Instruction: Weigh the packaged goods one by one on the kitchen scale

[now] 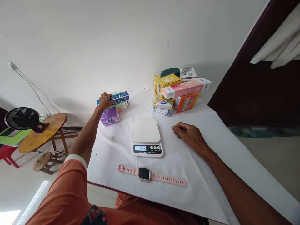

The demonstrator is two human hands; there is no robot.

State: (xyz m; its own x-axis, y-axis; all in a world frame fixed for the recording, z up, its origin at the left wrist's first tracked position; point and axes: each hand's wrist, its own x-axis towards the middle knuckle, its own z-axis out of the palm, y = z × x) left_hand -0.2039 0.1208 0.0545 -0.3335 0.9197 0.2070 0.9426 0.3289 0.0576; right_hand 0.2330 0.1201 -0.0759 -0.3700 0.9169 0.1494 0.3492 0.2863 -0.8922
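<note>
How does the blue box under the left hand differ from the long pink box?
The blue box is blue and white; the pink box is pink. The left hand holds the blue box; no hand touches the pink box. The blue box tops the left pile; the pink box lies on an orange box. Both are long cartons lying flat.

A plain room in a home: a white-clothed table [187, 162] against a bare white wall [93, 37] carries a digital kitchen scale [146, 136] and stacked household cartons [180, 90]; a black fan [22, 118] sits on a round wooden side table [47, 131], a red plastic stool [8, 153] beside it.
</note>
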